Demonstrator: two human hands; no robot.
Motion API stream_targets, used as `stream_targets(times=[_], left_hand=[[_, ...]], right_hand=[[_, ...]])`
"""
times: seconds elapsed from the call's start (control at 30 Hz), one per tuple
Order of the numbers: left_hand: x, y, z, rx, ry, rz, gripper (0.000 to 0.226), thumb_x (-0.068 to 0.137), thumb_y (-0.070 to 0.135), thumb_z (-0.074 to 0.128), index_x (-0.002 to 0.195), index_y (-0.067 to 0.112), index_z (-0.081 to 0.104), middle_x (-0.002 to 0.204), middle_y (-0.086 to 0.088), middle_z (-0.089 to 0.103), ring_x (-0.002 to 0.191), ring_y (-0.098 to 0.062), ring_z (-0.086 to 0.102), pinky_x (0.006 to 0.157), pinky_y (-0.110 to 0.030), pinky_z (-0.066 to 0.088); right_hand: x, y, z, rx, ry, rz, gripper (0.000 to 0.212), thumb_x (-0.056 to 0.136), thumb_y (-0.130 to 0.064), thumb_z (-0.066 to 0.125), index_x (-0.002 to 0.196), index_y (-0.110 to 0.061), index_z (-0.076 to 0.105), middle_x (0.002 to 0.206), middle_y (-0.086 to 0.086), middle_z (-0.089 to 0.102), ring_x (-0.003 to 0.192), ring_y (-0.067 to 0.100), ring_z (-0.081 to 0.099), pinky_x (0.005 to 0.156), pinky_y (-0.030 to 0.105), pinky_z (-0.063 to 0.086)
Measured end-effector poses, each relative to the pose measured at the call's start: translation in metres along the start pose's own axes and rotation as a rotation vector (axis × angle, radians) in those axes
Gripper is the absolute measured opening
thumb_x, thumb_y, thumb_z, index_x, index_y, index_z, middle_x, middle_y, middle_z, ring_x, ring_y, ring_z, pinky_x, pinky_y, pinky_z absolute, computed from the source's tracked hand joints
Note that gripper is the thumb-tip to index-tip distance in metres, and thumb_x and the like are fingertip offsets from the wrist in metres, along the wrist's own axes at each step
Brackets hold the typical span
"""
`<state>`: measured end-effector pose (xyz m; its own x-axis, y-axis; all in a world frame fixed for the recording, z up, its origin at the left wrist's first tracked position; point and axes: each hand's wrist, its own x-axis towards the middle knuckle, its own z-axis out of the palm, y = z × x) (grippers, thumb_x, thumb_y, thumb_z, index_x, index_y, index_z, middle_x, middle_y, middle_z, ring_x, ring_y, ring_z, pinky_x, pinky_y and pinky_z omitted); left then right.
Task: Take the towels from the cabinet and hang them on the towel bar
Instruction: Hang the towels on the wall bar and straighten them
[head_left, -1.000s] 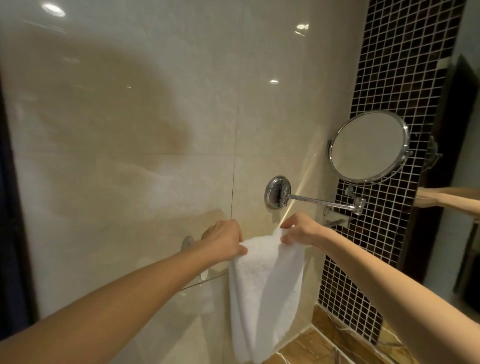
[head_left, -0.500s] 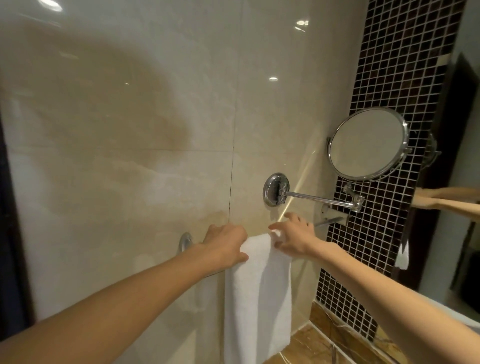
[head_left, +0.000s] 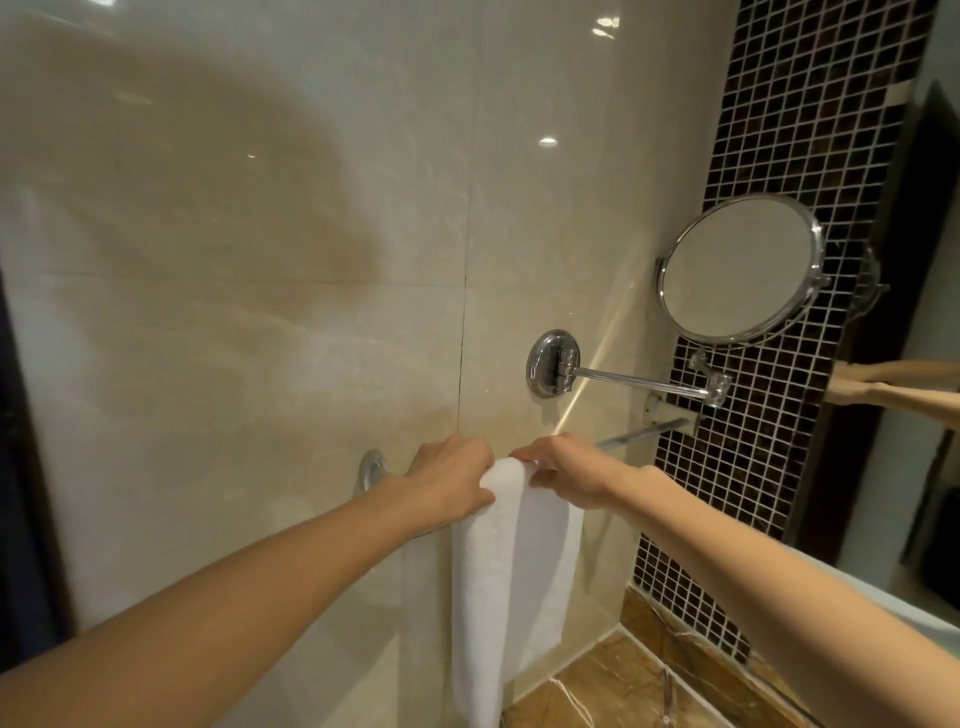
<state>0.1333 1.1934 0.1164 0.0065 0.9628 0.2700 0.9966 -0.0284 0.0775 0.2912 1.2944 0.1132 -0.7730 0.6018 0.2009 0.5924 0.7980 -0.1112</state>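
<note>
A white towel hangs folded over the chrome towel bar, its two layers falling down the beige wall. My left hand grips the towel's left top edge at the bar. My right hand rests on the towel's right top edge, fingers curled over the fold. The bar's left mount shows beside my left wrist; the stretch of bar under my hands and the towel is hidden. No cabinet is in view.
A round chrome swivel mirror on a jointed arm juts out above the bar at the right. A dark mosaic tile strip and a wall mirror stand further right. A brown marble counter lies below.
The towel has gone from being held up in front of the bar to lying draped over it. Both hands have moved closer together on its top fold.
</note>
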Motion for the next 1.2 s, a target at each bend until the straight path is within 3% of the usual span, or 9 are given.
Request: stream_targets(times=[0.2, 0.33, 0.43, 0.53, 0.67, 0.8, 0.9, 1.0, 1.2], left_hand=[[-0.006, 0.006, 0.004, 0.141, 0.073, 0.0, 0.017, 0.087, 0.033, 0.056, 0.094, 0.017, 0.055, 0.108, -0.009, 0.06, 0.105, -0.032, 0.055, 0.078, -0.036, 0.033], [-0.018, 0.012, 0.011, 0.173, 0.289, 0.063, 0.032, 0.089, 0.034, 0.052, 0.116, 0.017, 0.056, 0.117, -0.004, 0.054, 0.112, -0.026, 0.048, 0.088, -0.037, 0.032], [-0.031, 0.021, 0.023, 0.019, 0.475, 0.26, 0.034, 0.081, 0.028, 0.061, 0.112, 0.015, 0.063, 0.104, -0.004, 0.062, 0.096, -0.026, 0.059, 0.082, -0.037, 0.042], [-0.045, 0.029, 0.041, -0.104, 0.463, 0.33, 0.033, 0.078, 0.029, 0.065, 0.105, 0.011, 0.068, 0.095, -0.006, 0.066, 0.084, -0.027, 0.063, 0.073, -0.035, 0.052], [-0.061, 0.03, 0.061, -0.181, 0.395, 0.22, 0.04, 0.087, 0.032, 0.062, 0.122, 0.011, 0.061, 0.113, -0.007, 0.062, 0.103, -0.025, 0.058, 0.086, -0.033, 0.044], [-0.071, 0.029, 0.081, -0.245, 0.386, 0.115, 0.038, 0.087, 0.035, 0.063, 0.12, 0.015, 0.062, 0.112, -0.003, 0.062, 0.102, -0.023, 0.06, 0.084, -0.034, 0.045], [-0.081, 0.026, 0.101, -0.308, 0.372, -0.024, 0.033, 0.087, 0.036, 0.062, 0.116, 0.021, 0.061, 0.109, 0.001, 0.059, 0.097, -0.02, 0.058, 0.079, -0.032, 0.045], [-0.091, 0.023, 0.127, -0.408, 0.381, -0.213, 0.034, 0.085, 0.036, 0.064, 0.113, 0.019, 0.054, 0.111, 0.0, 0.051, 0.1, -0.022, 0.054, 0.083, -0.034, 0.045], [-0.092, 0.016, 0.176, -0.697, 0.171, -0.523, 0.1, 0.075, 0.045, 0.075, 0.147, 0.008, 0.016, 0.149, -0.011, 0.023, 0.138, -0.028, 0.028, 0.11, -0.043, 0.031]], right_hand=[[0.001, 0.002, 0.001, 0.011, -0.009, 0.01, 0.028, 0.089, -0.006, 0.058, 0.109, -0.024, 0.066, 0.103, 0.0, 0.069, 0.097, 0.018, 0.061, 0.087, 0.035, 0.05], [0.002, 0.002, 0.003, 0.015, 0.004, 0.015, 0.028, 0.089, -0.006, 0.058, 0.111, -0.022, 0.066, 0.104, 0.001, 0.069, 0.097, 0.02, 0.061, 0.086, 0.033, 0.049], [0.002, 0.002, 0.003, 0.005, 0.013, 0.03, 0.026, 0.09, -0.006, 0.058, 0.11, -0.02, 0.066, 0.101, 0.002, 0.069, 0.093, 0.02, 0.06, 0.081, 0.031, 0.047], [0.001, -0.001, 0.005, -0.006, 0.013, 0.057, 0.022, 0.09, -0.007, 0.057, 0.107, -0.018, 0.065, 0.1, 0.003, 0.069, 0.094, 0.022, 0.062, 0.085, 0.038, 0.051], [-0.005, -0.01, 0.01, -0.073, 0.065, 0.095, 0.029, 0.093, -0.011, 0.055, 0.122, -0.015, 0.057, 0.121, 0.009, 0.06, 0.114, 0.03, 0.055, 0.095, 0.048, 0.044], [-0.015, -0.019, 0.018, -0.09, 0.124, 0.065, 0.041, 0.094, -0.007, 0.053, 0.135, -0.01, 0.048, 0.136, 0.014, 0.049, 0.127, 0.033, 0.044, 0.104, 0.044, 0.035], [-0.018, -0.02, 0.026, -0.058, 0.184, 0.053, 0.047, 0.093, -0.008, 0.054, 0.139, -0.014, 0.045, 0.139, 0.013, 0.048, 0.129, 0.031, 0.043, 0.106, 0.042, 0.034], [-0.016, -0.017, 0.029, -0.037, 0.21, 0.024, 0.035, 0.091, -0.008, 0.055, 0.126, -0.013, 0.056, 0.13, 0.01, 0.057, 0.12, 0.029, 0.052, 0.1, 0.042, 0.041], [-0.015, -0.014, 0.032, -0.017, 0.245, -0.016, 0.03, 0.089, -0.006, 0.055, 0.118, -0.012, 0.06, 0.121, 0.009, 0.063, 0.113, 0.03, 0.056, 0.094, 0.037, 0.043]])
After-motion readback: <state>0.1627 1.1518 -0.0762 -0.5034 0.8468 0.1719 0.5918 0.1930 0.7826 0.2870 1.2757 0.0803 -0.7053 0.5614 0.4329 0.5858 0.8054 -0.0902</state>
